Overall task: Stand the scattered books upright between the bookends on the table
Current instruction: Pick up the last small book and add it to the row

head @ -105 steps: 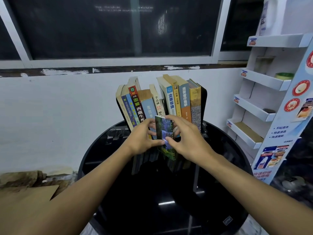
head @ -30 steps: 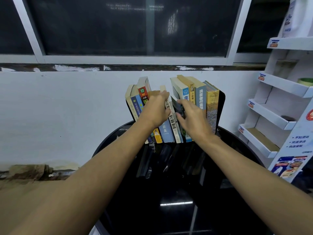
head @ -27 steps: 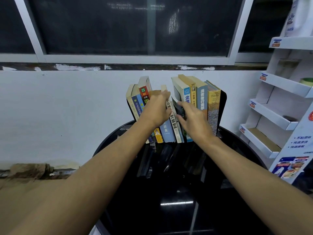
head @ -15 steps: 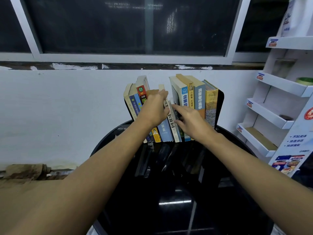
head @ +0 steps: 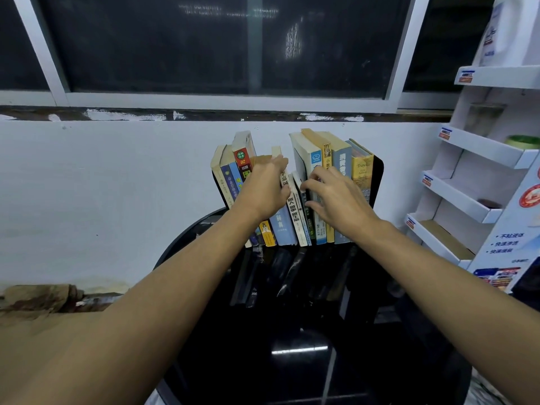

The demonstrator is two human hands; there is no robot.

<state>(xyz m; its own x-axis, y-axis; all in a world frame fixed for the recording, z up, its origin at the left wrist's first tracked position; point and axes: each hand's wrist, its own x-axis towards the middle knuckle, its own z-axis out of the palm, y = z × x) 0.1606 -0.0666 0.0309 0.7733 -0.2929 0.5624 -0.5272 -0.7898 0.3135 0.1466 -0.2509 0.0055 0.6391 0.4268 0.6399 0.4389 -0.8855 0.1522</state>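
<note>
Several books stand in a row between two black bookends at the far edge of a round black table. The right bookend shows clearly; of the left bookend only an edge shows. My left hand lies on the left group, which leans left, with its fingers hooked over a tan book's top. A small dark book sits in the middle gap beside a white-spined book. My right hand touches its spine with spread fingertips.
A white cardboard display shelf stands close to the table's right side. A white wall and a dark window are right behind the books. Brown cardboard lies low on the left.
The small dark book, held in front of the row by both hands 3.5 s ago, now sits in the middle gap. My right hand slid down its spine; my left hand stayed put.
</note>
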